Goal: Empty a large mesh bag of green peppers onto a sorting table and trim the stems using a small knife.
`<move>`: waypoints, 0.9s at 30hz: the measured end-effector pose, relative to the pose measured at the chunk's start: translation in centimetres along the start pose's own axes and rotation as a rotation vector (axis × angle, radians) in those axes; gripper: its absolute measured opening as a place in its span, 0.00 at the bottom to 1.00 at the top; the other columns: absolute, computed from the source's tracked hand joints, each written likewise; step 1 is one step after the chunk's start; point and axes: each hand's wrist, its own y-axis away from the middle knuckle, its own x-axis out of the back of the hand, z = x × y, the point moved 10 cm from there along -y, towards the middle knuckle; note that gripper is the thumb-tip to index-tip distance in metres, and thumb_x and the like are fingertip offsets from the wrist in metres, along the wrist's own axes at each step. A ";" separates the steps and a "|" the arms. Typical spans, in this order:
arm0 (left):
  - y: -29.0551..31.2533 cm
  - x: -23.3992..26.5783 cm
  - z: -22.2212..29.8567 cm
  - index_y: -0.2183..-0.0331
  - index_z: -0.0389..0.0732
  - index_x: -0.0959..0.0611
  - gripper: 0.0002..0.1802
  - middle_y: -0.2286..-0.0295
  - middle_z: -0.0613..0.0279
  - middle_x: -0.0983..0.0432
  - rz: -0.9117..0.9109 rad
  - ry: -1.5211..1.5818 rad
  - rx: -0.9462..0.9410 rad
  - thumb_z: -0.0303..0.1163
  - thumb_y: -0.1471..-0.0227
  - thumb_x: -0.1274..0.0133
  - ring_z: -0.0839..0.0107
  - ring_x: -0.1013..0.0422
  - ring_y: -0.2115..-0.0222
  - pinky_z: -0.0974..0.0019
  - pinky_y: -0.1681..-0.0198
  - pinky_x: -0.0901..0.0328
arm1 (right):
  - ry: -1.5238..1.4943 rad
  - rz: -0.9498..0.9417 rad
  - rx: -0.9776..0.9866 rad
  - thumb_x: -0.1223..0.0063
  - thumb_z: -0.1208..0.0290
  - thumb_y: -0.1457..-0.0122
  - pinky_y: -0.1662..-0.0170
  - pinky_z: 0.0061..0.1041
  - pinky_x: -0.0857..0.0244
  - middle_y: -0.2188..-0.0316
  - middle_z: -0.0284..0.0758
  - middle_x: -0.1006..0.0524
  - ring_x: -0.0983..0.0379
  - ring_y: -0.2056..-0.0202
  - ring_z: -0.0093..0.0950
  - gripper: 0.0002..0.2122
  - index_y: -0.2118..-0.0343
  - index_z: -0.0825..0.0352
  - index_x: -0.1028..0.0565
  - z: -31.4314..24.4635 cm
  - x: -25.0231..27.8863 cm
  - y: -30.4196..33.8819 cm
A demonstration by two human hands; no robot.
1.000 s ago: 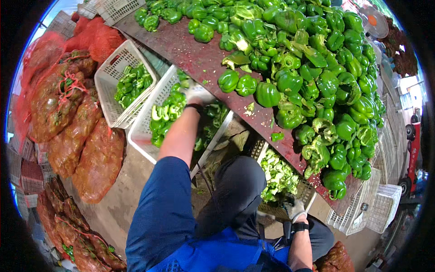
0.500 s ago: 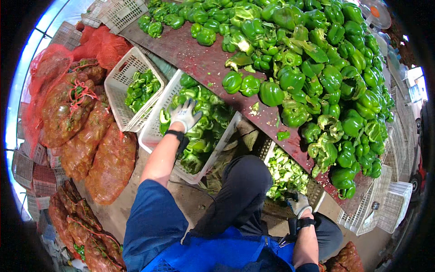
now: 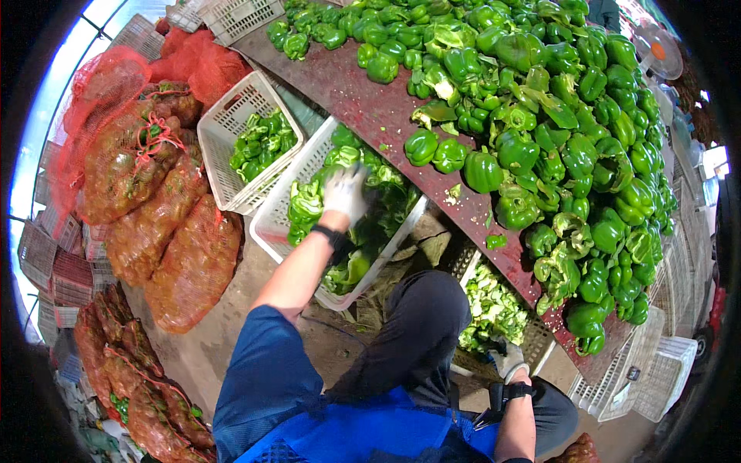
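Observation:
My left hand [image 3: 346, 193], in a pale work glove, is over the green peppers [image 3: 306, 202] in a white plastic crate [image 3: 266, 235]. Motion smears its fingers, so their closing is unclear. My right hand [image 3: 508, 361], also gloved, is by my right knee, next to a crate [image 3: 542, 347] of chopped pale-green pepper pieces [image 3: 494, 305]. Its fingers are curled round something small and dark that I cannot make out. In front of me, a large heap of green bell peppers [image 3: 517, 150] covers much of a dark red tabletop [image 3: 355, 92].
Another white crate [image 3: 220, 174] with some green peppers stands left of the first. Full orange mesh sacks [image 3: 193, 270] lie at the left, with more sacks [image 3: 143, 378] nearer. Stacked white crates [image 3: 660, 378] stand at the right. My bent knee [image 3: 428, 305] is between the two working crates.
My left hand has moved over the peppers in the crate and its spread fingers are now blurred. My right hand stays by the chopped pieces. The whole view has shifted slightly.

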 end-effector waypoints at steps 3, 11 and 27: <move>-6.7 -6.3 -2.8 0.43 0.45 0.31 0.38 0.43 0.50 0.37 0.039 0.195 0.159 0.50 0.53 0.43 0.50 0.41 0.42 0.55 0.40 0.45 | -0.015 -0.028 0.022 0.45 0.78 0.47 0.50 0.31 0.33 0.59 0.41 0.20 0.24 0.55 0.36 0.15 0.54 0.66 0.25 -0.3 -0.4 -0.6; -8.6 -10.1 -1.3 0.50 0.41 0.26 0.31 0.53 0.48 0.26 -0.033 0.452 0.218 0.41 0.56 0.41 0.55 0.30 0.51 0.58 0.47 0.36 | -0.013 -0.180 -0.077 0.44 0.61 0.44 0.47 0.39 0.37 0.55 0.52 0.26 0.31 0.52 0.49 0.22 0.47 0.62 0.31 1.0 -1.7 -0.9; 3.1 -1.4 -7.8 0.48 0.35 0.30 0.33 0.59 0.49 0.24 0.161 1.086 0.353 0.24 0.56 0.37 0.55 0.24 0.62 0.60 0.59 0.28 | -0.055 -0.224 -0.025 0.44 0.59 0.45 0.48 0.39 0.36 0.54 0.51 0.25 0.30 0.51 0.48 0.24 0.47 0.64 0.31 -3.4 -0.5 -2.0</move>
